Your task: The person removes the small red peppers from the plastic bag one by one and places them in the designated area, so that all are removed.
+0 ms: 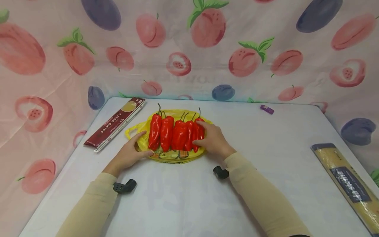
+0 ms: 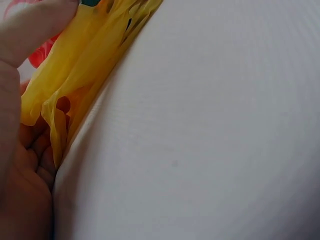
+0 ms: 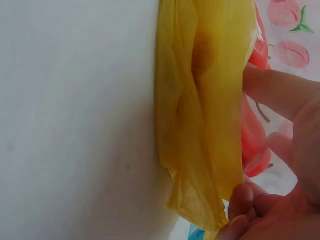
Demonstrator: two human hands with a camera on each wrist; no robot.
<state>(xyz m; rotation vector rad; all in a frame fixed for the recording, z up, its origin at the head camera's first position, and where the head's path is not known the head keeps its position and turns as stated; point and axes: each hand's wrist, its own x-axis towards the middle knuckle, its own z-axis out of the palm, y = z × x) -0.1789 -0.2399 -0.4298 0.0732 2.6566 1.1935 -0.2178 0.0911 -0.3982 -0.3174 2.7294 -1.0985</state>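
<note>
Several glossy red peppers (image 1: pixel 167 133) with dark stems lie side by side on a yellow plastic bag (image 1: pixel 177 158). My left hand (image 1: pixel 130 153) rests at the bag's left end, thumb and fingers spread apart, the thumb touching the bag's near edge. In the left wrist view, crumpled yellow plastic (image 2: pixel 75 75) lies between the thumb and the other fingers. At the row's right end, my right hand (image 1: pixel 214 140) holds the last red pepper (image 1: pixel 199 131) with thumb and index finger. Its other fingers (image 3: pixel 250 200) are bent beside the bag in the right wrist view.
A dark red spaghetti packet (image 1: pixel 113 125) lies at the back left of the white table (image 1: pixel 183 200). On the right lies a long clear pasta packet (image 1: pixel 346 184). A small purple item (image 1: pixel 267 109) sits near the back edge. Fruit-print cloth (image 1: pixel 177 42) hangs behind.
</note>
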